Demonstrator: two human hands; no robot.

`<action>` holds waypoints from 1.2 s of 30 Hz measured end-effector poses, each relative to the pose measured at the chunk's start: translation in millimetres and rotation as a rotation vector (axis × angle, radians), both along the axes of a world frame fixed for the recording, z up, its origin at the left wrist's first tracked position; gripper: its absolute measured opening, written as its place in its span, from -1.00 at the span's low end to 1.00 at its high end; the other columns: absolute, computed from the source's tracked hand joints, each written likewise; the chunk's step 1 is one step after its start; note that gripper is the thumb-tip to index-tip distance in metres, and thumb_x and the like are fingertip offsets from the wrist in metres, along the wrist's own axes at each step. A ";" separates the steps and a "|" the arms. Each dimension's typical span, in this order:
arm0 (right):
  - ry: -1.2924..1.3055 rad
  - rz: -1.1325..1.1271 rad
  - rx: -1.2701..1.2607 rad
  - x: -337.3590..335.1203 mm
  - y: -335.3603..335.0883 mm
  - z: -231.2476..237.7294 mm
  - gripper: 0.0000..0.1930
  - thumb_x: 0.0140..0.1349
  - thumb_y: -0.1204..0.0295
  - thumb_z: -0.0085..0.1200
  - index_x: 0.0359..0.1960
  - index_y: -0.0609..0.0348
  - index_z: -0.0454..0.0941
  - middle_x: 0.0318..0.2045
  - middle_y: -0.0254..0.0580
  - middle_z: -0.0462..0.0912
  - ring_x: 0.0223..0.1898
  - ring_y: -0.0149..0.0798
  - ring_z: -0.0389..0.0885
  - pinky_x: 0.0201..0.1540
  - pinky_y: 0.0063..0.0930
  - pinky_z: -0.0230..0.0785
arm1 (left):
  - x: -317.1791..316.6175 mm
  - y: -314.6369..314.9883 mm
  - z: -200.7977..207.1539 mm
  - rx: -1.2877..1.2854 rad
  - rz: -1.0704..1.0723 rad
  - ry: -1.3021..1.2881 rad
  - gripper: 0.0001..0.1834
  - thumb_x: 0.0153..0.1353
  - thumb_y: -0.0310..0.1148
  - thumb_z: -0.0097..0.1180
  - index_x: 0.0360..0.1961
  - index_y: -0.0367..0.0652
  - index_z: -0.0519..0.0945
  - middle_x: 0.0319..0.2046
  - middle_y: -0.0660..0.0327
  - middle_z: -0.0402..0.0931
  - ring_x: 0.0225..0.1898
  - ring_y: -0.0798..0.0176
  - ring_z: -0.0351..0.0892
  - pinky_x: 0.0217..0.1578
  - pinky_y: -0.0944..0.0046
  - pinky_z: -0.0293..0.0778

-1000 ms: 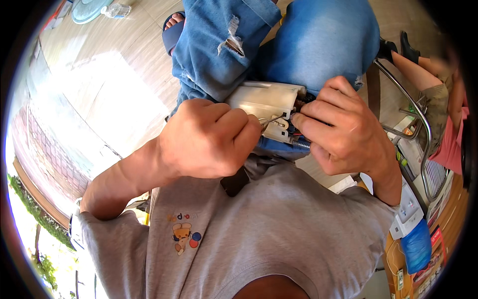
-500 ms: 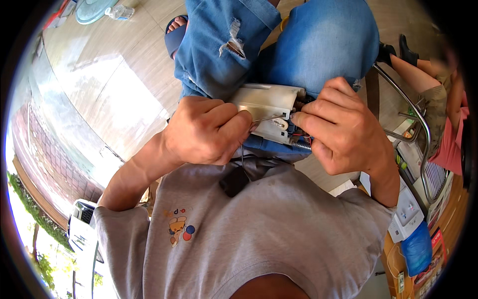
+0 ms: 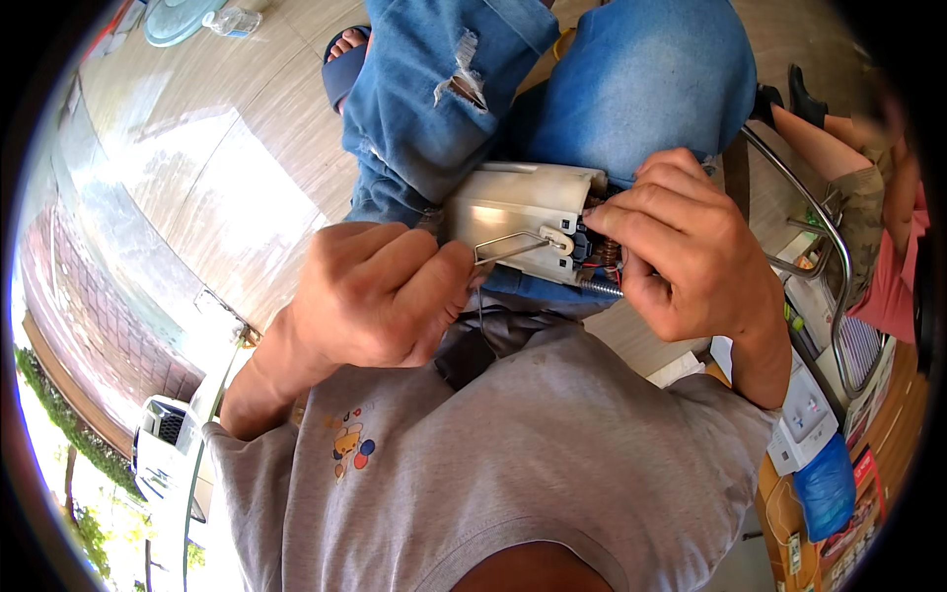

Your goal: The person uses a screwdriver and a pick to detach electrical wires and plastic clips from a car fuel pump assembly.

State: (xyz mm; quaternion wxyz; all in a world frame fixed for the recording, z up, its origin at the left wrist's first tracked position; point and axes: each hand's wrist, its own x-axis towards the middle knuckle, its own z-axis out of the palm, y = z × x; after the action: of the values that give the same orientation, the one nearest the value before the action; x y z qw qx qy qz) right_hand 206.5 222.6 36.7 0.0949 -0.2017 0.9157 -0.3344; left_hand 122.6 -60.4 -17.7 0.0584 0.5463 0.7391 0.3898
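Note:
On my lap lies an off-white plastic housing (image 3: pixel 498 202), its right end uncovered. Copper windings (image 3: pixel 610 255), thin coloured wires and a dark block show there. A bent metal wire (image 3: pixel 513 254) runs from a small cream round piece (image 3: pixel 558 242) on the housing to my left hand (image 3: pixel 380 296). That hand is closed, thumb and forefinger pinching the wire's left end. My right hand (image 3: pixel 681 252) curls round the uncovered end, its forefinger at the housing's edge and its thumb beside the windings. The palm side of both hands is hidden. A spring-like sleeve (image 3: pixel 600 288) sticks out below the windings.
A metal-framed chair (image 3: pixel 838 257) stands at the right, with another person's legs (image 3: pixel 824 158) behind it. Below are a white box (image 3: pixel 804 424) and a blue bag (image 3: pixel 827 488). A clear bottle (image 3: pixel 233 22) lies on the floor at the far left.
My left hand has moved left and nearer my body, and more of the bent wire and round piece shows. My right hand has shifted only slightly at the uncovered end.

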 end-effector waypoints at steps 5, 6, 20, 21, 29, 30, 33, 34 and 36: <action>0.017 0.001 0.031 -2.9 -0.8 0.9 -0.67 -0.14 0.63 0.21 -0.23 0.30 0.70 -0.39 -0.12 0.69 -0.32 -0.07 0.62 -0.05 -0.22 0.48 | 16.8 -3.4 -7.6 0.049 -0.037 -0.055 -0.85 0.09 -0.47 0.35 -0.37 -0.31 0.64 -0.68 0.30 0.28 -0.74 0.33 0.34 -0.75 0.28 0.24; 0.017 0.002 0.034 -2.9 -0.8 0.8 -0.67 -0.14 0.63 0.21 -0.23 0.30 0.70 -0.39 -0.12 0.69 -0.32 -0.07 0.62 -0.05 -0.22 0.48 | 19.8 -3.7 -9.2 0.041 -0.034 -0.061 -0.84 0.08 -0.47 0.35 -0.37 -0.31 0.64 -0.68 0.30 0.28 -0.74 0.33 0.34 -0.74 0.27 0.26; -0.009 0.009 -0.006 -0.9 2.1 -1.1 -0.64 -0.20 0.68 0.13 -0.25 0.33 0.69 -0.34 -0.04 0.68 -0.33 -0.01 0.59 -0.15 -0.18 0.44 | 33.2 4.1 -5.2 -0.016 0.041 -0.110 -0.86 0.07 -0.44 0.35 -0.39 -0.24 0.63 -0.65 0.30 0.29 -0.70 0.33 0.39 -0.70 0.27 0.32; -0.009 0.006 -0.008 -1.0 2.0 -0.9 -0.64 -0.20 0.68 0.13 -0.25 0.33 0.69 -0.34 -0.04 0.68 -0.33 -0.01 0.59 -0.15 -0.18 0.44 | 32.6 4.2 -4.8 -0.022 0.031 -0.122 -0.86 0.08 -0.44 0.35 -0.39 -0.24 0.63 -0.65 0.30 0.28 -0.71 0.32 0.38 -0.70 0.27 0.32; -0.009 0.001 -0.007 -2.5 1.1 -0.1 -0.65 -0.20 0.68 0.13 -0.26 0.34 0.69 -0.35 -0.04 0.69 -0.34 -0.03 0.59 -0.17 -0.20 0.43 | 31.3 6.3 6.1 -0.064 -0.006 -0.099 -0.87 0.12 -0.46 0.34 -0.37 -0.27 0.62 -0.67 0.31 0.27 -0.72 0.36 0.37 -0.72 0.30 0.32; -0.009 -0.001 -0.007 -2.4 1.0 -0.3 -0.65 -0.20 0.68 0.13 -0.26 0.34 0.69 -0.35 -0.04 0.69 -0.34 -0.03 0.59 -0.17 -0.20 0.43 | 30.7 7.2 7.8 -0.082 -0.013 -0.065 -0.87 0.12 -0.47 0.33 -0.37 -0.28 0.62 -0.67 0.32 0.27 -0.71 0.38 0.38 -0.72 0.32 0.32; -0.009 -0.003 -0.007 -2.3 0.5 0.0 -0.65 -0.20 0.67 0.13 -0.26 0.34 0.69 -0.35 -0.05 0.69 -0.35 -0.03 0.60 -0.17 -0.21 0.43 | 29.3 8.2 16.4 -0.125 -0.028 0.013 -0.87 0.07 -0.48 0.30 -0.37 -0.29 0.61 -0.65 0.33 0.26 -0.69 0.41 0.39 -0.72 0.34 0.31; -0.014 0.003 0.005 -2.9 0.4 0.7 -0.65 -0.20 0.67 0.14 -0.26 0.33 0.70 -0.35 -0.05 0.69 -0.35 -0.03 0.60 -0.16 -0.21 0.43 | 28.9 7.8 20.6 -0.124 -0.029 0.012 -0.87 0.07 -0.48 0.30 -0.37 -0.29 0.61 -0.65 0.33 0.26 -0.69 0.41 0.39 -0.72 0.34 0.31; -0.020 0.008 0.017 -3.6 0.3 0.9 -0.64 -0.20 0.67 0.14 -0.25 0.33 0.70 -0.35 -0.06 0.69 -0.34 -0.03 0.60 -0.15 -0.20 0.43 | 27.2 7.9 29.1 -0.246 -0.091 0.068 -0.83 -0.01 -0.46 0.27 -0.37 -0.30 0.60 -0.63 0.33 0.27 -0.67 0.42 0.39 -0.71 0.36 0.32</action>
State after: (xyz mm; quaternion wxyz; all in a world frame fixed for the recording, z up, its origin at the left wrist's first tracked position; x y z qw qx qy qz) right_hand 202.9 222.8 37.6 0.1070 -0.2010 0.9168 -0.3280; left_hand 149.8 -52.5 11.3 0.1175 0.5810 0.7573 0.2742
